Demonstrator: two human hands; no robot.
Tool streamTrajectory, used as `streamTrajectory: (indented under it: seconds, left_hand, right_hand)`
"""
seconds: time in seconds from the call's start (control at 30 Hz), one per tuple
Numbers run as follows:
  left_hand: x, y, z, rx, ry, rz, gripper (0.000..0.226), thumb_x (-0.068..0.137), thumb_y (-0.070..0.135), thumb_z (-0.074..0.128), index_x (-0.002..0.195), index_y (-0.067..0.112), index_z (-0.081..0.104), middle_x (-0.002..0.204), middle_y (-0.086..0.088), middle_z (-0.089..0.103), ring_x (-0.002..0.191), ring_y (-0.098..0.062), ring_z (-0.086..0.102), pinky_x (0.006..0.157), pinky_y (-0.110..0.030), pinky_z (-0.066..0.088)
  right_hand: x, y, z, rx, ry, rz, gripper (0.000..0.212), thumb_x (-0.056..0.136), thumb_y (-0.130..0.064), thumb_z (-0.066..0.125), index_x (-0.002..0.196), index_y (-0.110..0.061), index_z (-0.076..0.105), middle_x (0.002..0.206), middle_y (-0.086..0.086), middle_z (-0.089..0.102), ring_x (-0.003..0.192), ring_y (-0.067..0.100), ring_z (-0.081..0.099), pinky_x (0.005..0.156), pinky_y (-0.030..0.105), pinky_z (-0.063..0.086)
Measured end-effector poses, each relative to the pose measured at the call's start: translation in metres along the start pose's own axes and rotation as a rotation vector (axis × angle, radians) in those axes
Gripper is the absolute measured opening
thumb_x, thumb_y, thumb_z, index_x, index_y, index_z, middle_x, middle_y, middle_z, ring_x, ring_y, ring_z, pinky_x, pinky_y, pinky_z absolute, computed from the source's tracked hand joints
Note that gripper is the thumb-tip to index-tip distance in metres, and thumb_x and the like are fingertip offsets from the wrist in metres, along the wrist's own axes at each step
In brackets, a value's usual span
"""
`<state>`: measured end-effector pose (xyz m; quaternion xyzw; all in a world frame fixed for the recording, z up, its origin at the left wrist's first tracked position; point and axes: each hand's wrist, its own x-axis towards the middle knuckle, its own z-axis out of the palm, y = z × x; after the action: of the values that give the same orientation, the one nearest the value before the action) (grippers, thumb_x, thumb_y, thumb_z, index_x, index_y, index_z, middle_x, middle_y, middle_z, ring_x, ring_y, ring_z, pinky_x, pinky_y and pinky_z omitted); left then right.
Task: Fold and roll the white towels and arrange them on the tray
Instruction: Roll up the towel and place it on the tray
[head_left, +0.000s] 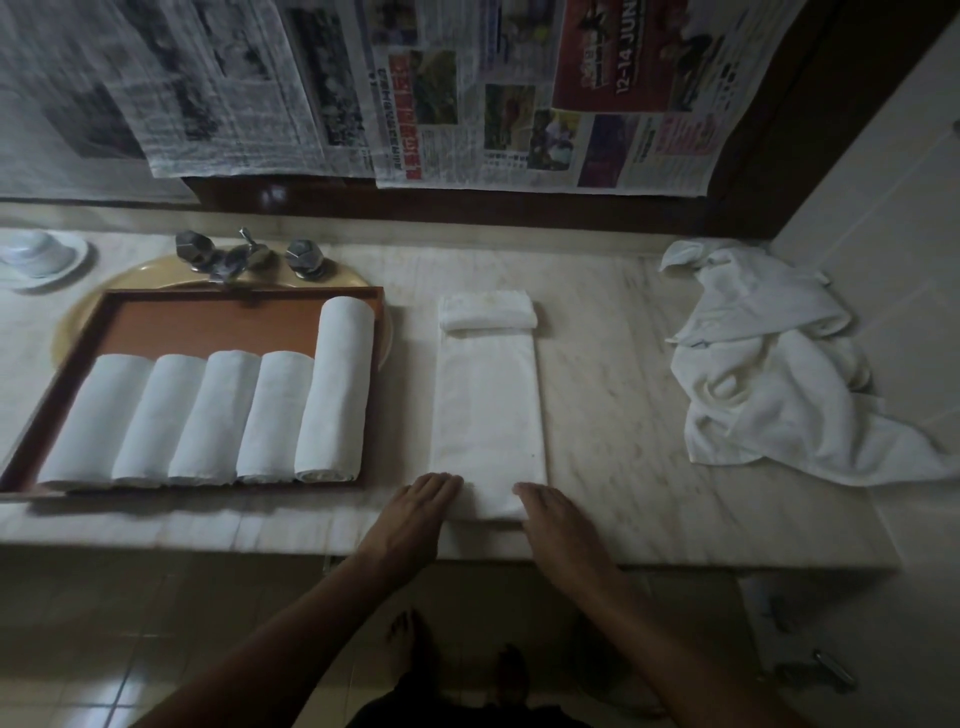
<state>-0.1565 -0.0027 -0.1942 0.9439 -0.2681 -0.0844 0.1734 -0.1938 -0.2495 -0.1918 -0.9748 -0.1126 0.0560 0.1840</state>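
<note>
Bare feet (410, 639) stand on a pale tiled floor (104, 623) below two forearms that reach to the table (623, 389). Left hand (423, 501) and right hand (550, 512) lie flat on the near corners of a long folded towel (488, 415); each grip is spread, fingers straight, pressing rather than pinching. This strip runs away from the table's front edge, and its far end (487, 310) is doubled over into a thick fold.

Just left of it, a brown tray (208, 322) sits over a yellowish sink (332, 278) with a metal tap (244, 257). Five rolls (218, 415) lie side by side along its near rim (the rightmost is longer and reaches the far rim); the tray's back half is bare. A white dish (39, 254) stands at the far left.

Loose towels (769, 374) are heaped at the right end, against a tiled wall (883, 182), with bare marble between heap and strip.

Newspapers (467, 104) hang above the table; a red advert (613, 52) reads "12-14 JUN", and the rest is too blurred to read.
</note>
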Motion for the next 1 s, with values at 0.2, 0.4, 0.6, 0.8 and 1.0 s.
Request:
streamTrajectory:
  seconds: [0.2, 0.4, 0.6, 0.8, 1.0]
  left_hand:
    - [-0.022, -0.005, -0.003, -0.178, -0.021, -0.043, 0.037, 0.090, 0.012, 0.073, 0.123, 0.022, 0.061, 0.124, 0.004, 0.067, 0.110, -0.017, 0.063, 0.088, -0.031, 0.051]
    - [-0.030, -0.010, -0.011, -0.335, -0.054, -0.124, 0.033, 0.091, 0.024, 0.076, 0.123, 0.028, 0.069, 0.114, 0.019, 0.060, 0.096, 0.001, 0.057, 0.081, -0.014, 0.045]
    - [-0.023, -0.010, -0.015, -0.446, -0.093, -0.282, 0.025, 0.095, 0.025, 0.071, 0.120, 0.025, 0.074, 0.107, 0.012, 0.059, 0.082, 0.003, 0.059, 0.071, -0.007, 0.040]
    - [-0.008, -0.001, -0.028, -0.498, -0.048, -0.418, 0.032, 0.088, 0.045, 0.059, 0.108, 0.025, 0.074, 0.101, 0.005, 0.070, 0.088, -0.007, 0.062, 0.070, -0.021, 0.042]
    - [-0.004, 0.012, -0.028, -0.453, 0.096, -0.565, 0.028, 0.095, 0.035, 0.068, 0.114, 0.015, 0.062, 0.087, 0.004, 0.064, 0.077, -0.011, 0.060, 0.061, -0.023, 0.042]
  right_hand:
    - [-0.015, 0.013, -0.015, 0.248, -0.105, 0.047, 0.036, 0.094, -0.028, 0.070, 0.129, -0.024, 0.063, 0.129, -0.009, 0.055, 0.120, 0.010, 0.053, 0.103, 0.028, 0.045]
    - [-0.021, 0.019, -0.011, 0.314, -0.162, 0.105, 0.035, 0.097, -0.038, 0.065, 0.131, -0.033, 0.063, 0.127, -0.013, 0.056, 0.116, 0.006, 0.053, 0.102, 0.030, 0.046]
    - [-0.017, 0.016, -0.010, 0.374, -0.054, 0.152, 0.012, 0.099, -0.045, 0.057, 0.109, -0.040, 0.060, 0.109, -0.012, 0.061, 0.101, 0.003, 0.054, 0.086, 0.028, 0.049]
    - [-0.010, -0.002, 0.004, 0.088, 0.223, 0.021, 0.036, 0.081, -0.007, 0.058, 0.108, -0.023, 0.075, 0.107, -0.002, 0.065, 0.097, 0.024, 0.060, 0.076, 0.037, 0.053]
    - [-0.023, -0.022, 0.022, -0.071, 0.205, -0.063, 0.053, 0.089, -0.007, 0.043, 0.138, -0.009, 0.061, 0.138, 0.013, 0.060, 0.127, 0.035, 0.053, 0.111, 0.045, 0.038]
